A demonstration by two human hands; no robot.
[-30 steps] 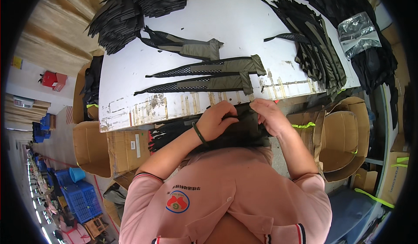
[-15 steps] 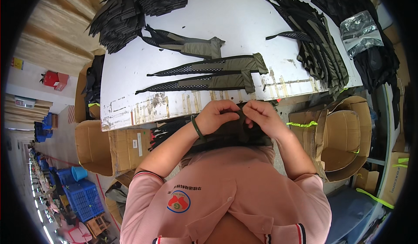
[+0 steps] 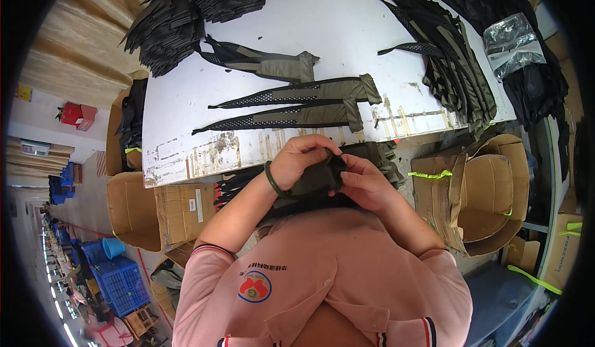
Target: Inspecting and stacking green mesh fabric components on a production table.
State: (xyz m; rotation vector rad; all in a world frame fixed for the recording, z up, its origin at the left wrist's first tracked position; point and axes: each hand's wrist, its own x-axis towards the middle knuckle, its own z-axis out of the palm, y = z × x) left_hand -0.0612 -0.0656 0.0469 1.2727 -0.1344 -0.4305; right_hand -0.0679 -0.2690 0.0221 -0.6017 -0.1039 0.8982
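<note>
Just off the front edge of the table, my left hand (image 3: 301,162) and my right hand (image 3: 367,182) are both closed on a dark olive fabric piece (image 3: 314,178). It bends between my fingers, and its edge stands up in a curved fold. Part of it is hidden by my hands. More dark and olive fabric (image 3: 387,165) lies below and beside my right hand. On the white table (image 3: 347,34) ahead lie two olive strap-like pieces (image 3: 297,94) with black mesh and narrow pointed ends. Behind them is a small group of similar pieces (image 3: 273,65).
Stacks of black flat pieces (image 3: 223,0) sit at the far left of the table. A heap of olive and black straps (image 3: 455,68) lies at the right, with a clear plastic bag (image 3: 513,46) beyond. Open cardboard boxes stand left (image 3: 133,210) and right (image 3: 489,192) of me.
My hands have turned and drawn slightly apart, the right one moving down. The fabric piece between them now shows more of its face and a curved fold.
</note>
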